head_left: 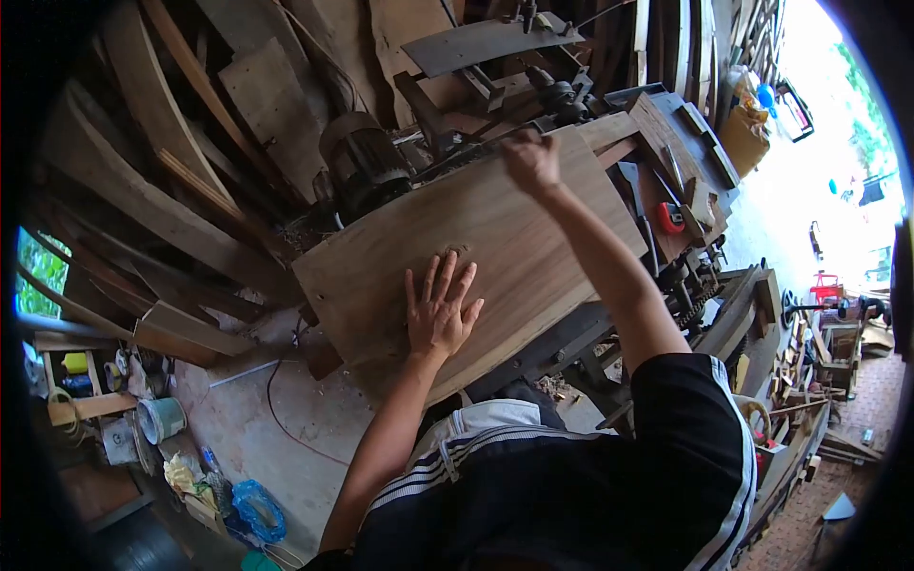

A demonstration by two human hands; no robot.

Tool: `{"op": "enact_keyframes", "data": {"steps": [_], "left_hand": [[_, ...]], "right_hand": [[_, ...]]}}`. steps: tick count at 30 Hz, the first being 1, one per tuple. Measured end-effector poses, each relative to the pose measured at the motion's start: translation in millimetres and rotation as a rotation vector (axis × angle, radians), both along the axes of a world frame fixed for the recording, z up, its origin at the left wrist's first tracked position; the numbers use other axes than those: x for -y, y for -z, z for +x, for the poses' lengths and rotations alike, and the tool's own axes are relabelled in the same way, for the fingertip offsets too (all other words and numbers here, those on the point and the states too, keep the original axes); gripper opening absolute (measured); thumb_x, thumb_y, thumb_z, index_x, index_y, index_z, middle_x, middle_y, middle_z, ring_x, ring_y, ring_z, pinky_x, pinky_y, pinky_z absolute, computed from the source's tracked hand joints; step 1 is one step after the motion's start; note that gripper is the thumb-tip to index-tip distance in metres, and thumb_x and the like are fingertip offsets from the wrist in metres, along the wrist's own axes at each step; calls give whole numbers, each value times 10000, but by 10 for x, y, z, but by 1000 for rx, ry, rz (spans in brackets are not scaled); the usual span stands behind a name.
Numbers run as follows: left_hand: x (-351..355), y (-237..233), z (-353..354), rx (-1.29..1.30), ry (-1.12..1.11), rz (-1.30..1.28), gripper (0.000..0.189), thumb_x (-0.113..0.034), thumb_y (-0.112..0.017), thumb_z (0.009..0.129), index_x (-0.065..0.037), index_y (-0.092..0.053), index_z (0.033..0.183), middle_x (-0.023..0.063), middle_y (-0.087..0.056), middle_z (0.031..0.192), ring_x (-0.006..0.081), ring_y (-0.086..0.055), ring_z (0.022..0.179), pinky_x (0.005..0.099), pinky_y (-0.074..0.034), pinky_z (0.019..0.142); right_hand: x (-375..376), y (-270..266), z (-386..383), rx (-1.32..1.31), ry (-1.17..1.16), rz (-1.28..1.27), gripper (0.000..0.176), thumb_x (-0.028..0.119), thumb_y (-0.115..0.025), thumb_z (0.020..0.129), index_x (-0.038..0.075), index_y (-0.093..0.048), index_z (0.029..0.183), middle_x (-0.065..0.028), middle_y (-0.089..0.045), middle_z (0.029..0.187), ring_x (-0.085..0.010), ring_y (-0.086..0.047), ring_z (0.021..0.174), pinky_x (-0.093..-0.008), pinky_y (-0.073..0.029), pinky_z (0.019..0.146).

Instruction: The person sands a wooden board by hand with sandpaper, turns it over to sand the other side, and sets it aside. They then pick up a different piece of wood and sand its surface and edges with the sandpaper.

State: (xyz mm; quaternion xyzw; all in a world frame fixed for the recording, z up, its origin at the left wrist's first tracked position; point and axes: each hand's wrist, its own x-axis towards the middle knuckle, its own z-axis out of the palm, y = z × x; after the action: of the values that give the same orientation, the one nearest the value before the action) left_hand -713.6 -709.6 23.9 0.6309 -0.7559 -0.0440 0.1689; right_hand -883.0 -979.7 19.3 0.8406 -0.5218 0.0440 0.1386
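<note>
A broad, rectangular, light-brown wooden board (pixel 528 252) lay at a slant in front of the person, above a grey metal machine frame (pixel 562 344). The two hands were well apart. The left hand (pixel 441 309) was flat on the board's upper face, palm down, fingers spread, with a dark knot (pixel 459 250) just beyond its fingertips. The right hand (pixel 531 162) was at the far edge of the board, its fingers curled and slightly blurred; whether it gripped anything could not be determined. A dark, ribbed, cylindrical electric motor (pixel 362 157) was positioned just beyond the board's far edge, left of the right hand. To the right of the board, a brown wooden surface (pixel 653 181) carried a red tape measure (pixel 670 218) with a black edge. A flat, grey metal plate (pixel 490 46) was located beyond the right hand. Long, curved wooden planks (pixel 181 200) leaned at the left. A bundled blue plastic bag (pixel 259 511) lay on the grey concrete floor (pixel 314 423) at the lower left.
</note>
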Motion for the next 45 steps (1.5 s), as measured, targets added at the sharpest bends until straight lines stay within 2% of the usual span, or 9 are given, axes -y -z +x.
{"op": "enact_keyframes", "data": {"steps": [10, 12, 19, 24, 28, 34, 36, 41, 45], "left_hand": [[1, 14, -22, 22, -18, -2, 604, -432, -625, 862, -281, -435, 1415, 35, -334, 1522, 273, -319, 1393, 604, -178, 1139], [11, 9, -29, 26, -20, 3, 604, -431, -626, 861, -284, -435, 1415, 31, -330, 1525, 272, -320, 1393, 604, -178, 1140], [-4, -48, -6, -15, -22, 14, 597, -416, -638, 855, -284, -447, 1405, 34, -344, 1520, 282, -339, 1384, 610, -191, 1133], [29, -24, -28, 16, 7, 31, 614, -419, -620, 864, -279, -417, 1427, 46, -339, 1518, 295, -328, 1384, 613, -167, 1136], [34, -9, -29, 27, -9, -1, 590, -422, -633, 854, -280, -460, 1400, 54, -391, 1487, 287, -371, 1362, 619, -200, 1121], [8, -25, -27, 20, -13, 47, 601, -418, -598, 886, -288, -399, 1438, 46, -315, 1535, 298, -322, 1390, 603, -145, 1144], [28, -45, -29, 42, -11, 63, 612, -420, -597, 885, -289, -387, 1444, 47, -311, 1537, 297, -313, 1394, 602, -145, 1144], [34, -36, -48, 58, 4, 73, 614, -427, -596, 882, -287, -391, 1444, 51, -307, 1538, 292, -293, 1404, 606, -140, 1143], [36, -12, -39, 43, -3, 54, 608, -430, -593, 884, -282, -400, 1442, 53, -306, 1538, 294, -291, 1404, 608, -135, 1143]], "right_hand": [[-441, 162, 746, 374, -291, 55, 178, 256, -538, 866, 198, -673, 966, 5, -679, 965, -144, -509, 1130, -517, -303, 901], [-123, 140, 335, 24, -112, 87, 169, 241, -554, 857, 185, -673, 963, -14, -682, 980, -178, -558, 1067, -512, -308, 893], [264, 118, -97, 21, 169, -24, 170, 267, -558, 845, 194, -712, 852, -21, -701, 895, -200, -584, 1013, -534, -358, 828], [-627, 287, 1025, 471, -309, -31, 193, 214, -576, 824, 208, -674, 990, 21, -668, 1007, -164, -527, 1105, -482, -346, 886], [-158, 427, 441, 139, -191, 16, 233, 204, -559, 837, 208, -665, 1045, 56, -662, 1131, -168, -532, 1122, -488, -331, 914], [415, 224, -766, 474, 204, -85, 312, 233, -532, 878, 243, -639, 1171, 13, -648, 1094, -193, -492, 1183, -563, -321, 921], [411, 565, -578, 415, 184, -14, 365, 190, -531, 889, 242, -613, 1241, 22, -621, 1215, -213, -477, 1235, -628, -337, 916], [-600, 185, 577, 403, -349, -3, 300, 235, -599, 857, 227, -644, 1154, 27, -630, 1175, -172, -490, 1201, -482, -330, 946], [94, 373, -219, 258, -65, -51, 221, 224, -568, 846, 217, -673, 1040, 36, -643, 1134, -175, -487, 1168, -518, -340, 930]]}}
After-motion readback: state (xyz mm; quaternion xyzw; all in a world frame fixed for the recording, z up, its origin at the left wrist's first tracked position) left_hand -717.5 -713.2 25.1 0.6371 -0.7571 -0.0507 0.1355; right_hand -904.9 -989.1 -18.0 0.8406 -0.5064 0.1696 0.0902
